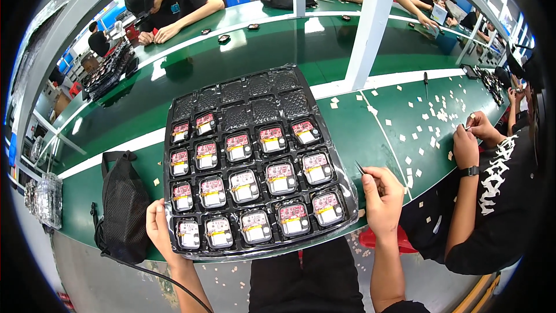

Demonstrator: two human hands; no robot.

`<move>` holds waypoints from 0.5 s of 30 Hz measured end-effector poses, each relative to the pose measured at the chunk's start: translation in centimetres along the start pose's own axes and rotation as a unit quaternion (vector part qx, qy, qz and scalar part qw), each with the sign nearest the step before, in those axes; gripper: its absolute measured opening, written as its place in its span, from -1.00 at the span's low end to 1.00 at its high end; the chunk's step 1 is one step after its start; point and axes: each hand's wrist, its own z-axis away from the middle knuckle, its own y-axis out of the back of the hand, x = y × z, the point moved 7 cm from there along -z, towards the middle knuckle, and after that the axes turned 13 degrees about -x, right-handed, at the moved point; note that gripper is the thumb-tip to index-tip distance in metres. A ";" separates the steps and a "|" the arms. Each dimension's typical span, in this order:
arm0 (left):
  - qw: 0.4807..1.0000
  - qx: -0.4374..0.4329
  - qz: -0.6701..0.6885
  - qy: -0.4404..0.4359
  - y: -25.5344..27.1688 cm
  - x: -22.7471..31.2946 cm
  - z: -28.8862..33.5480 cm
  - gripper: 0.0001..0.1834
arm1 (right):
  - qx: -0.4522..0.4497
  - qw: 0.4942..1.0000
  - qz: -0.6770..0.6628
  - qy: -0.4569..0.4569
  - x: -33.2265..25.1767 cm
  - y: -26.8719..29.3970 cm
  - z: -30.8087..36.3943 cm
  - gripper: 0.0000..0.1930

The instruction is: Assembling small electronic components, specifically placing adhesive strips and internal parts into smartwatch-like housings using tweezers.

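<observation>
A black plastic tray (272, 194) with rows of square pockets lies in front of me, its near edge by my lap. Many pockets hold small electronic modules (238, 146), each with a red or whitish circuit board, a silver block and a yellow strip. The far pockets show only dimpled black plastic. My left hand (162, 232) is closed on the tray's near left edge, with part of the fingers hidden. Beside the tray's right edge, my right hand (383, 200) pinches thin, dark pointed tweezers (360, 168), their tip angled up and left.
A black mesh bag (124, 208) and a dark cable (156, 275) are at the left. Small pale square pieces (431, 130) litter the green bench right of a white post (373, 29). Close by, a co-worker's hands (466, 142) work at the right; others sit across the green conveyor (249, 52).
</observation>
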 end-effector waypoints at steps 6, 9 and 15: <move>1.000 -0.014 -0.008 0.002 -2.0 1.2 0.7 -0.90 | 0.001 1.000 -0.003 -0.001 -0.4 -0.3 0.0 -0.88; 0.992 -0.041 -0.115 -0.023 -2.7 1.8 0.9 -0.86 | 0.001 1.000 0.010 -0.011 -0.3 -0.5 0.0 -0.88; 0.996 -0.040 -0.079 -0.012 -2.8 1.8 0.9 -0.83 | -0.006 1.000 0.010 -0.007 -0.2 -0.6 -0.1 -0.88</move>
